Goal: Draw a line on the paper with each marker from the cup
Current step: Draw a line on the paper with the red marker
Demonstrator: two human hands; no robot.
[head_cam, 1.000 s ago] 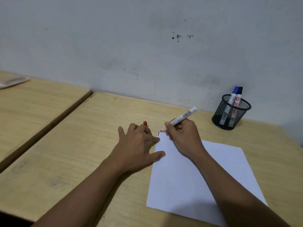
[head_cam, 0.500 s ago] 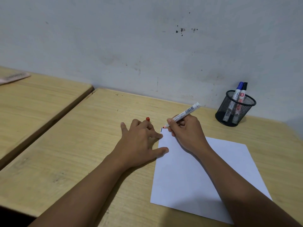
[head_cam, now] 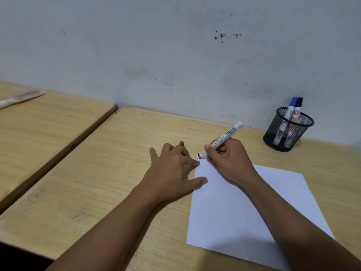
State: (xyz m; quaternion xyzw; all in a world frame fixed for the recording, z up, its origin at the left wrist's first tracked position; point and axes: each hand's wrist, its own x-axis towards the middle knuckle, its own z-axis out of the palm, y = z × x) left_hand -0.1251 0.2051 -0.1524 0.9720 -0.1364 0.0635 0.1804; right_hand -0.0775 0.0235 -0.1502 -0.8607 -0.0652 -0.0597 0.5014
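A white sheet of paper (head_cam: 244, 208) lies on the wooden desk (head_cam: 109, 173). My right hand (head_cam: 228, 161) grips an uncapped white marker (head_cam: 224, 136) with its red tip on the paper's far left corner, beside short dark and red marks (head_cam: 198, 155). My left hand (head_cam: 173, 169) rests flat at the paper's left edge, its thumb and forefinger touching the sheet, and holds the red cap (head_cam: 181, 143) between its fingers. A black mesh cup (head_cam: 287, 130) at the back right holds a blue-capped marker (head_cam: 291, 107) and a black-capped marker (head_cam: 298, 109).
A grey wall (head_cam: 175, 55) runs right behind the desk. A second wooden desk (head_cam: 39, 122) stands to the left across a narrow gap, with a pale comb-like object (head_cam: 21, 97) lying on it. The desk's near edge is at the bottom left.
The marker tip has come down onto the paper's corner, where a short red mark now shows beside the dark one. The left hand stays put.
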